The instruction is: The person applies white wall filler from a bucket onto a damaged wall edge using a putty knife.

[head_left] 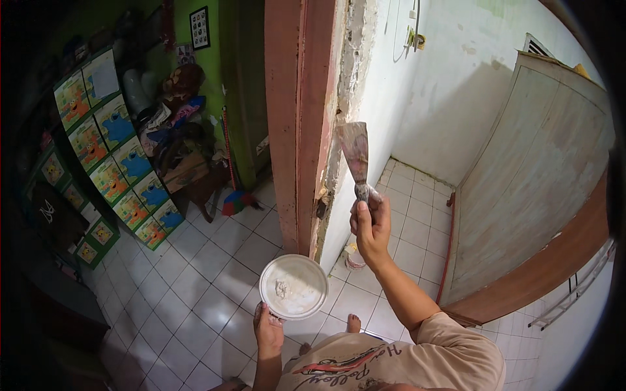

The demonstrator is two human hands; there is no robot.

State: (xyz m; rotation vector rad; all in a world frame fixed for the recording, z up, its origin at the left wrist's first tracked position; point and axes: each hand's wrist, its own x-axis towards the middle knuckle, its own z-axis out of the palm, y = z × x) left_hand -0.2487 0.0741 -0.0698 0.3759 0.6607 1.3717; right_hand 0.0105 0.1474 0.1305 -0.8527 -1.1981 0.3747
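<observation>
My right hand is raised, its fingers wrapped round the handle of a putty knife. The stained, flared blade points up, its tip at or close to the rough, chipped plaster edge of the wall; I cannot tell if it touches. Lower down, my left hand grips the near left rim of a round white lid. A small lump of whitish paste lies on the lid, with smears around it.
A reddish-brown door frame stands beside the wall edge. On the right is a large wooden cabinet, with a ladder near it. A small tub sits on the tiled floor. At left are colourful panels, piled clothes and a broom.
</observation>
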